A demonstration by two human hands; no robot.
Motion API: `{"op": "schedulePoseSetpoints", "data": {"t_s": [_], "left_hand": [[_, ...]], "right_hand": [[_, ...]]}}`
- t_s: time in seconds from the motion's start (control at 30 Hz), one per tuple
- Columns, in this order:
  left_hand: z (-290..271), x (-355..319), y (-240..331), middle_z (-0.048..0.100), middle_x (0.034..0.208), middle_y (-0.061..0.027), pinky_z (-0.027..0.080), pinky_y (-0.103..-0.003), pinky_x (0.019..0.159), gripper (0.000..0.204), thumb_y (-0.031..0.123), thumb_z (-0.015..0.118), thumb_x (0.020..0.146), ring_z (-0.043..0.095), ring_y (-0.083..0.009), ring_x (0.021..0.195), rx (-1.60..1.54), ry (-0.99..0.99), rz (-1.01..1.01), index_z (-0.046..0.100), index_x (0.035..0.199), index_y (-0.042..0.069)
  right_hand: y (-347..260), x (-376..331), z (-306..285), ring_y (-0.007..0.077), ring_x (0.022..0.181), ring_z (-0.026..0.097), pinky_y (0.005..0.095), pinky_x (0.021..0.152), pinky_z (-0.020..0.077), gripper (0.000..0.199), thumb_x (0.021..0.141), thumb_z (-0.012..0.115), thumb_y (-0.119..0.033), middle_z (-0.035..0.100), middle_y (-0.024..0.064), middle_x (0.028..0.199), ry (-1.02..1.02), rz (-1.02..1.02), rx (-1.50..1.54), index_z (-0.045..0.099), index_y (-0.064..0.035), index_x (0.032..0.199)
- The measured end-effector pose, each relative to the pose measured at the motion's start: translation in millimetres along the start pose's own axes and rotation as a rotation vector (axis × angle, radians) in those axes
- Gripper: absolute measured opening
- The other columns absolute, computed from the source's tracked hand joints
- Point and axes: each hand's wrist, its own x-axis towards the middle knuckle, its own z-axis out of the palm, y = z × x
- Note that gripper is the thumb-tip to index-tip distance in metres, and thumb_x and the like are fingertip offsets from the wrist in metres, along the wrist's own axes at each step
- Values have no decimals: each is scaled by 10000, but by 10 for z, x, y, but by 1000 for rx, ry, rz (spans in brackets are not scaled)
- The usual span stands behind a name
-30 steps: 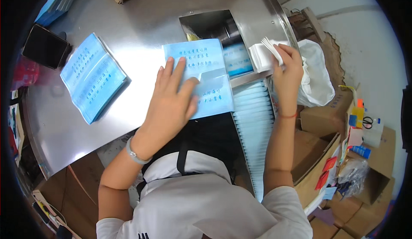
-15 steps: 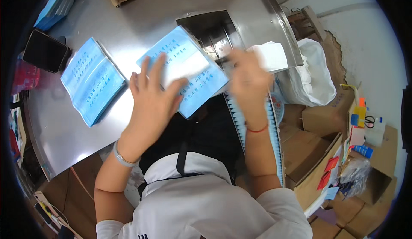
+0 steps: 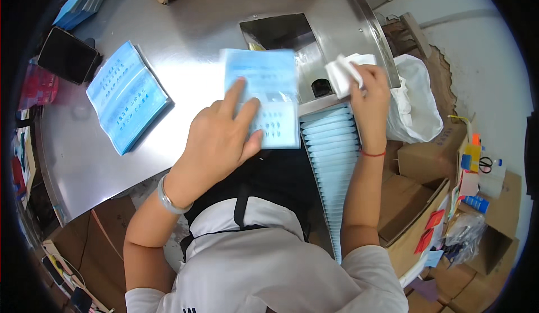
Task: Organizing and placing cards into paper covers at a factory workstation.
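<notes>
Item, blue packet [image 3: 273, 85]: one, printed, slightly blurred in my head view, lying at the near edge of the tabletop [image 3: 191, 29] with its lower part over the dark lap. Item, left hand [image 3: 216, 136]: laid on the packet's left side, fingers spread and pointing away from the body, a silver bracelet [image 3: 165, 195] at the wrist; whether anything is pinched beneath, I cannot tell. Item, right hand [image 3: 369, 91]: grip closed, thumb and fingers nipping white tissues [image 3: 342, 78] — folded, raised at one edge — by the tabletop's right side; red cord [image 3: 373, 153] at the wrist. Item, opening [image 3: 278, 32] in the tabletop: dark, just beyond the packet. Item, row of pale blue packs [image 3: 331, 156]: upright, close-set, below the tabletop between lap and right forearm. To the left I list a blue stack [image 3: 128, 97], set aslant and well apart from the left hand; beyond it, a phone [image 3: 67, 55], face up, and a further blue bundle [image 3: 84, 1]. To the right I list a white bag [image 3: 418, 102] hanging past the tabletop's edge — near the right hand — and a carton [image 3: 429, 153] below.
</notes>
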Motion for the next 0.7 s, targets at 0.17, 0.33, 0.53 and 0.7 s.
{"op": "schedulePoseSetpoints", "data": {"t_s": [0.17, 0.33, 0.53, 0.7], "left_hand": [[-71, 120, -329, 484, 1399, -188, 471, -414, 847, 539, 83, 713, 711, 574, -308, 962, 92, 102, 136, 606, 1239, 61], [-70, 315, -65, 420, 1476, -159, 532, -403, 903, 727, -49, 753, 697, 599, -368, 1112, -373, -22, 79, 552, 1363, 163], [-218, 6, -10, 531, 1230, -113, 428, -391, 969, 629, 41, 784, 742, 549, -254, 1093, -570, 118, 98, 516, 1311, 67], [-524, -606, -1113, 549, 1186, -202, 447, -416, 916, 373, 242, 691, 909, 552, -356, 1098, 501, 469, -460, 568, 1214, 67]], "right_hand": [[-1178, -430, 204, 351, 1041, 624, 535, 950, 454, 275, 855, 605, -131, 638, 169, 1115, -183, -535, 47, 669, -39, 1106], [-844, -135, 756, 301, 898, 667, 577, 1019, 409, 235, 844, 593, -138, 682, 153, 917, -261, -351, -124, 684, -64, 1048], [-630, 343, 833, 362, 793, 649, 435, 843, 486, 163, 866, 631, -171, 670, 188, 873, -349, 5, -195, 713, -31, 884], [-364, 81, 403, 338, 834, 608, 417, 807, 482, 158, 865, 665, -125, 640, 165, 891, 264, 22, -22, 733, -7, 946]]}}
